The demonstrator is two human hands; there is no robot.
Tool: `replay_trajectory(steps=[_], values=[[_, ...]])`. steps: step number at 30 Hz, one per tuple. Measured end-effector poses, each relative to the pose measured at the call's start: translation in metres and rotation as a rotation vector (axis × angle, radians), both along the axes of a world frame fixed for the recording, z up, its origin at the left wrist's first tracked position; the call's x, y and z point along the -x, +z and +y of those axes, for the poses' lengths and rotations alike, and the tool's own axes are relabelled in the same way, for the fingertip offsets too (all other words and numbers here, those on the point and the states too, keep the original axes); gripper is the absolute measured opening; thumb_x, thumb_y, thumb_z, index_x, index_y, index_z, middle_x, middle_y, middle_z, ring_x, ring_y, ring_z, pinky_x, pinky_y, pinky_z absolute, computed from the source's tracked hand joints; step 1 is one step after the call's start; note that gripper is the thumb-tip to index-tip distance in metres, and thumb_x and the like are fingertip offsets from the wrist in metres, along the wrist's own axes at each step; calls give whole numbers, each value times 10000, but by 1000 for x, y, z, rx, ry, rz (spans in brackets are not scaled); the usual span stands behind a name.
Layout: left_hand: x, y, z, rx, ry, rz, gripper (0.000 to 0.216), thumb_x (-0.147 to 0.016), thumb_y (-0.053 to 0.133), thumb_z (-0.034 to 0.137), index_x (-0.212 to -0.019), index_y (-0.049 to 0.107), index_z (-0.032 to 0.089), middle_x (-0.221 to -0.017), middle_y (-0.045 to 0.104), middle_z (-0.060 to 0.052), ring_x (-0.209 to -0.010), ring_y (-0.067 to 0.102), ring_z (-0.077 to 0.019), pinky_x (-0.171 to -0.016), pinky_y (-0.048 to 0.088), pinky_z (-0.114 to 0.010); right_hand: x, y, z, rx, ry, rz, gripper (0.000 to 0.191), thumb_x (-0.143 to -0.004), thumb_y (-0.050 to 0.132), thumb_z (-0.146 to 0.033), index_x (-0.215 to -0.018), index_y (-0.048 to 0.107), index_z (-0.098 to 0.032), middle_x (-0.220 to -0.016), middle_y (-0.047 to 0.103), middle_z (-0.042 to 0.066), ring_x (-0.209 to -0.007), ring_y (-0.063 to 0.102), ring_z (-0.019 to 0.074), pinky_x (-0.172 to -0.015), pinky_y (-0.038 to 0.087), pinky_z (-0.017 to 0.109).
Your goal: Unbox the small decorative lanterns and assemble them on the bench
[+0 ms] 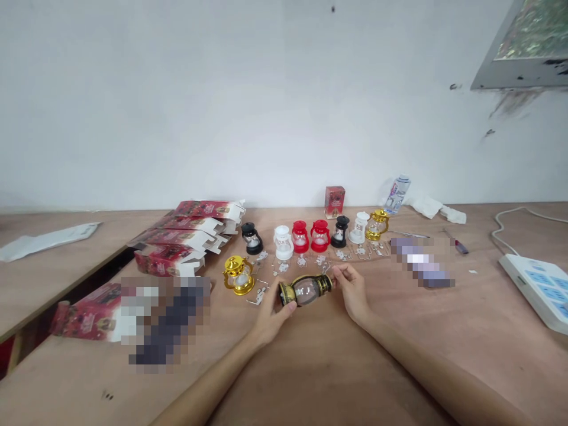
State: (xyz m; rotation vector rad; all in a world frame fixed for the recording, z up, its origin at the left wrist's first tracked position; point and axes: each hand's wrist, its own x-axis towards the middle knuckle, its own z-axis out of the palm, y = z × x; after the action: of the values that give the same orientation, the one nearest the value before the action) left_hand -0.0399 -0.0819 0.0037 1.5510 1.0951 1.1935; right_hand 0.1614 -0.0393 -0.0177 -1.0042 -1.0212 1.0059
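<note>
A small bronze-and-black lantern [306, 291] with a clear globe is held on its side above the table. My left hand [271, 313] is closed around its base, thumb on the near side. At the lantern's top end, my right hand [352, 291] pinches a thin metal wire [327, 270]; its far end is hard to make out. Behind stand a white lantern [283, 242], two red lanterns, one of them a red lantern [320, 236], and a black lantern [252, 239]. A gold lantern [239, 276] stands to the left of my left hand.
Small wire parts [303, 261] lie before the lanterns. Red printed boxes [195, 236] are piled at left; one red box [334, 202] stands by the wall. At right are a bottle [397, 194], a screwdriver [460, 245], a pixelated purple object [421, 262] and a power strip [539, 290].
</note>
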Motion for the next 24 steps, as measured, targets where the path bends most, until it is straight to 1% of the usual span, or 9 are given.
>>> replay_trajectory(steps=[3,8,10,12,15,17,20,22,24], values=[[-4,-3,-1,116,-37,-132,490,-675,603,596,-896,454,185,-670,419,46,-518,427,-80,-436,395,-201,1,3,1,108,157,152,354,-618,727,-492,-634,559,-181,-532,505,-51,-471,424,88,-450,334,211],[-9,0,-2,137,-112,-175,482,-678,581,622,-789,435,177,-605,442,60,-458,431,-61,-420,395,-191,8,10,-6,245,332,356,370,-521,800,-448,-619,563,-182,-572,521,-59,-477,428,65,-426,322,180],[-10,1,-1,140,-113,-174,477,-687,557,629,-743,417,176,-584,442,66,-422,424,-50,-406,386,-187,10,11,-8,263,337,405,365,-521,805,-433,-617,557,-182,-590,531,-57,-488,443,63,-428,331,174],[-11,1,0,156,-56,-162,465,-689,547,620,-732,407,178,-585,437,72,-392,414,-43,-372,366,-179,10,9,-9,245,312,433,356,-530,805,-414,-618,550,-183,-564,509,-66,-469,427,54,-420,324,165],[-12,2,-1,214,30,-125,422,-707,524,588,-763,401,188,-568,406,92,-317,385,-39,-297,293,-167,11,6,-8,218,304,452,331,-549,803,-374,-642,549,-184,-502,457,-86,-412,358,34,-397,285,154],[-12,4,-2,225,47,-106,390,-724,512,561,-786,399,194,-562,395,101,-281,373,-43,-270,258,-165,10,5,-9,211,292,461,318,-568,793,-369,-654,549,-185,-484,447,-89,-399,343,31,-391,275,152],[-7,8,-2,107,132,-166,344,-746,518,521,-784,402,200,-586,400,90,-322,392,-45,-295,304,-169,10,5,-10,169,191,437,300,-600,771,-384,-662,550,-191,-516,503,-72,-426,407,45,-411,316,163],[0,11,0,-37,267,-228,318,-747,547,487,-817,426,202,-626,426,72,-398,418,-52,-349,352,-172,10,5,-12,114,140,352,268,-643,741,-399,-678,570,-195,-586,578,-41,-493,500,74,-477,396,192],[9,16,3,-197,414,-228,333,-722,602,447,-893,455,203,-718,489,36,-522,488,-77,-442,411,-185,10,6,-13,54,162,186,236,-689,704,-407,-696,599,-195,-686,645,0,-614,589,119,-602,472,248]])
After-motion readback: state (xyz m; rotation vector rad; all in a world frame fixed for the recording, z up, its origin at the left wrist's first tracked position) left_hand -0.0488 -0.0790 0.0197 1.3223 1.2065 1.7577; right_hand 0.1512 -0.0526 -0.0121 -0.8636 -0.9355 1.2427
